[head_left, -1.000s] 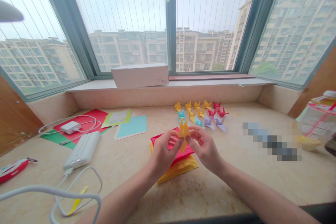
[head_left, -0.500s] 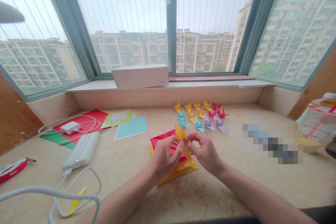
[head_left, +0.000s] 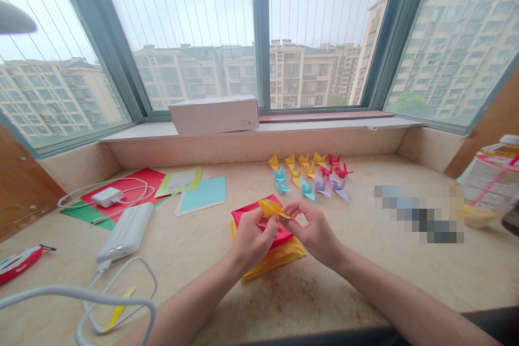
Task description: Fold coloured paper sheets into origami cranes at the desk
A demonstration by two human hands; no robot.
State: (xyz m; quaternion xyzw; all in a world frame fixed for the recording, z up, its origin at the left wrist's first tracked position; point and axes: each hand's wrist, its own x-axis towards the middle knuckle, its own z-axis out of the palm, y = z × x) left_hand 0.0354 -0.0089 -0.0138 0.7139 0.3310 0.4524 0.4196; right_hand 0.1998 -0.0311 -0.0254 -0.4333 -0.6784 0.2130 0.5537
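Both my hands pinch a small folded yellow paper piece [head_left: 271, 208] above the counter. My left hand [head_left: 252, 239] grips its left and lower part, my right hand [head_left: 313, 231] holds its right end with thumb and fingers closed. The piece lies tilted almost flat between them. Right under my hands sits a stack of coloured square paper [head_left: 279, 251], red on top and yellow below. Beyond it, several finished paper cranes [head_left: 308, 173] in yellow, blue, red and purple stand in rows.
At the left lie a white power bank [head_left: 126, 231] with cables [head_left: 121, 292], a white charger [head_left: 106, 196] on red and green sheets, and a light blue sheet [head_left: 201, 195]. A white box [head_left: 214, 114] rests on the window sill. A clear container [head_left: 488, 184] stands far right.
The yellow piece stood upright between my hands; it has been turned and tipped down to lie nearly flat, and my hands have drawn a little lower and closer together.
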